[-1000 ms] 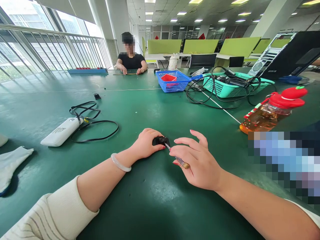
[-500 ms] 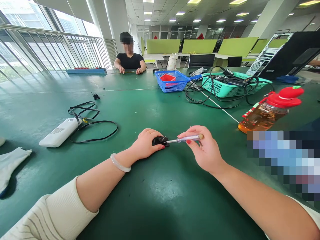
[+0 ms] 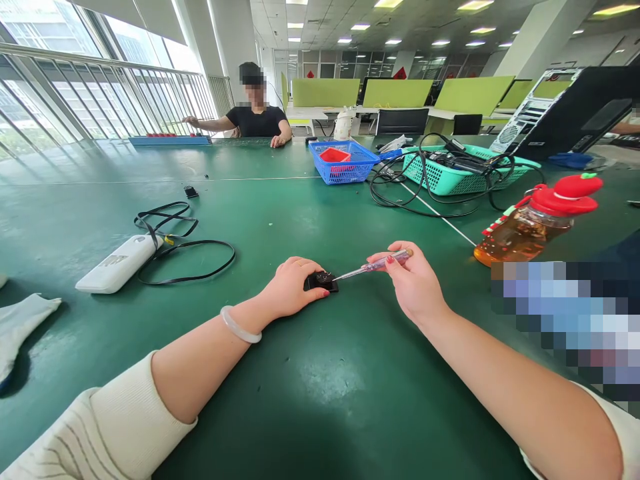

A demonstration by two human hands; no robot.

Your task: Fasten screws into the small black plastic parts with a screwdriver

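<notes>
On the green table my left hand (image 3: 291, 287) is closed around a small black block-like part (image 3: 321, 283), pressing it to the tabletop. The part's exact kind is too small to make out. My right hand (image 3: 413, 280) pinches the clear, purplish handle of a screwdriver (image 3: 376, 264). Its thin metal shaft slants down to the left, with the tip at the right side of the black part. Whether the tip touches the part cannot be told.
A white power bank (image 3: 120, 263) with a looped black cable lies left. Ahead are a blue basket (image 3: 345, 170), a teal basket (image 3: 440, 180) with tangled cables, and a red-capped bottle (image 3: 530, 230) at right. Across the table sits a person (image 3: 257, 120).
The screwdriver's handle end has risen, so it tilts more steeply, and my right hand has shifted slightly up and right. The person opposite has stretched an arm toward the blue tray.
</notes>
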